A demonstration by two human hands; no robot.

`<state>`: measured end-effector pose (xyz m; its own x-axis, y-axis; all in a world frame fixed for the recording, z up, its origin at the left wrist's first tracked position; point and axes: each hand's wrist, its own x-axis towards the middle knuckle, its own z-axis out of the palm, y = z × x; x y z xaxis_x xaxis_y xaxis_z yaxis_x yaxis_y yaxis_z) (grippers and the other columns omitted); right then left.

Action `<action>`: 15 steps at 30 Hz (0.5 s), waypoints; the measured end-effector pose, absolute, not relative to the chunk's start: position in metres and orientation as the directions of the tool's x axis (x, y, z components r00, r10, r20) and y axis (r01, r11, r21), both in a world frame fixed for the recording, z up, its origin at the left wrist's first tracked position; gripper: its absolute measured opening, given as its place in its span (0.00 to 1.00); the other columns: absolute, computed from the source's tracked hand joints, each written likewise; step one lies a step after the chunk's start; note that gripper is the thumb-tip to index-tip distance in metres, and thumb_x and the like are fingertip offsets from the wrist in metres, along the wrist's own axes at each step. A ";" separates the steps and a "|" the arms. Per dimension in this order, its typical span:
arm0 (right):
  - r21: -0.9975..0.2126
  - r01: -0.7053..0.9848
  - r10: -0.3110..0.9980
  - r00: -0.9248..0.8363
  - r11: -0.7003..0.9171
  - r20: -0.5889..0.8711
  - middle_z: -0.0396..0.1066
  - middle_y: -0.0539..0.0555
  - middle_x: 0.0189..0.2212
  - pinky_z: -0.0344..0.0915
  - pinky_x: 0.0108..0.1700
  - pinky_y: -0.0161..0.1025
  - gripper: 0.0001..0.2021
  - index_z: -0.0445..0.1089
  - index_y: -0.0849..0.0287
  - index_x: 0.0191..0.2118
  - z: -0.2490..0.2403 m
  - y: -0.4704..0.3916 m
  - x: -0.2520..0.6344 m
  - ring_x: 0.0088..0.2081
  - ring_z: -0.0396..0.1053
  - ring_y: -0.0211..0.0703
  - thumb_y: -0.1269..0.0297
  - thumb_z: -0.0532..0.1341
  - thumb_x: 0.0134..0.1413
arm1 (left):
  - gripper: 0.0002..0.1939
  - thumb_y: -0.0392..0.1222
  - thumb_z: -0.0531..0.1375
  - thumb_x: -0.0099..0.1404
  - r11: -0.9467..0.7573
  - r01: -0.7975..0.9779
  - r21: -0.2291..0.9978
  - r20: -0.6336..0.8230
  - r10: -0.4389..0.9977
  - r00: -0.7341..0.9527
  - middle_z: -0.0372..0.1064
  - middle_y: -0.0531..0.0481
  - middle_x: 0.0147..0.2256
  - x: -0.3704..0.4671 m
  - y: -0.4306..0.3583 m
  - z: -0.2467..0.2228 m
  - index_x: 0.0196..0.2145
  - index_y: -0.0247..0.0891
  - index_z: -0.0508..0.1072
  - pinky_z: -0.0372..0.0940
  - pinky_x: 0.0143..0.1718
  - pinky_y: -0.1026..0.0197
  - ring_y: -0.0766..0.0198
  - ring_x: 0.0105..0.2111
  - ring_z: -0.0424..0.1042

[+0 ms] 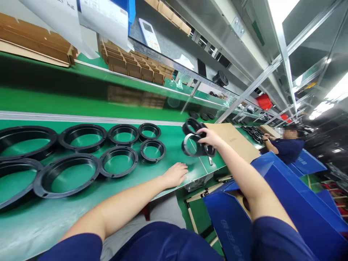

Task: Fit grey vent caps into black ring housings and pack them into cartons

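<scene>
My right hand [208,137] is raised over the green bench, fingers closed round a cluster of several black rings [200,149]. One of these rings has a bright rim facing me. My left hand [175,175] lies flat near the bench's front edge, palm down and holding nothing. To its left, black flanged rings stand in two rows, larger toward the left; the nearest is a small ring [164,150]. How many rings my right hand holds is hard to make out, as they overlap and blur.
A cardboard sheet [231,139] lies right of my right hand. Blue bins [296,195] stand beside the bench. Above it, a shelf carries a cardboard divider [130,67], a white remote [149,35] and a phone [201,67]. A co-worker [288,146] sits farther right.
</scene>
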<state>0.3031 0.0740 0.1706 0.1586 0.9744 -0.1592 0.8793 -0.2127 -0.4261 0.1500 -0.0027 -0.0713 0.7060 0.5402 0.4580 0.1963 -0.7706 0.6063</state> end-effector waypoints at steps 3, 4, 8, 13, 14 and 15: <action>-0.412 0.880 0.961 0.148 -0.236 -0.235 0.66 0.45 0.26 0.64 0.19 0.28 0.23 0.76 0.60 0.46 0.112 0.122 0.264 0.20 0.62 0.31 0.85 0.69 0.42 | 0.14 0.40 0.60 0.68 -0.768 0.207 0.606 0.450 0.546 0.707 0.74 0.37 0.56 0.147 -0.004 -0.070 0.49 0.33 0.78 0.62 0.64 0.43 0.47 0.59 0.69; -0.419 0.876 0.958 0.140 -0.237 -0.248 0.66 0.45 0.26 0.64 0.19 0.28 0.24 0.77 0.60 0.46 0.097 0.130 0.258 0.19 0.62 0.31 0.85 0.69 0.41 | 0.14 0.40 0.59 0.69 -0.767 0.209 0.606 0.447 0.546 0.708 0.74 0.38 0.56 0.146 -0.005 -0.070 0.49 0.34 0.78 0.62 0.64 0.43 0.48 0.60 0.69; -0.491 0.846 0.957 0.070 -0.207 -0.282 0.70 0.49 0.34 0.64 0.18 0.25 0.26 0.78 0.57 0.46 0.070 0.145 0.261 0.21 0.64 0.29 0.79 0.76 0.36 | 0.14 0.39 0.59 0.68 -0.736 0.198 0.647 0.436 0.571 0.696 0.74 0.39 0.55 0.141 -0.009 -0.070 0.49 0.36 0.77 0.62 0.65 0.40 0.47 0.60 0.69; -0.677 0.694 0.948 0.027 -0.246 -0.317 0.73 0.49 0.33 0.62 0.16 0.27 0.34 0.76 0.52 0.55 0.074 0.200 0.300 0.19 0.67 0.33 0.65 0.81 0.38 | 0.16 0.37 0.58 0.67 -0.617 0.178 0.766 0.364 0.646 0.671 0.73 0.40 0.56 0.136 -0.015 -0.066 0.51 0.39 0.76 0.65 0.63 0.37 0.46 0.58 0.70; -0.733 0.614 0.950 0.101 -0.292 -0.294 0.74 0.49 0.32 0.62 0.17 0.27 0.31 0.76 0.54 0.54 0.074 0.219 0.311 0.18 0.66 0.33 0.64 0.80 0.41 | 0.16 0.37 0.58 0.67 -0.590 0.177 0.788 0.350 0.665 0.660 0.74 0.40 0.55 0.135 -0.016 -0.066 0.51 0.40 0.76 0.66 0.62 0.38 0.47 0.57 0.71; -0.782 0.528 0.943 0.197 -0.332 -0.268 0.74 0.49 0.32 0.63 0.18 0.28 0.26 0.76 0.56 0.53 0.074 0.240 0.323 0.18 0.66 0.33 0.65 0.78 0.46 | 0.15 0.38 0.58 0.67 -0.564 0.174 0.807 0.341 0.686 0.642 0.75 0.41 0.54 0.136 -0.016 -0.069 0.51 0.41 0.76 0.67 0.62 0.39 0.47 0.56 0.72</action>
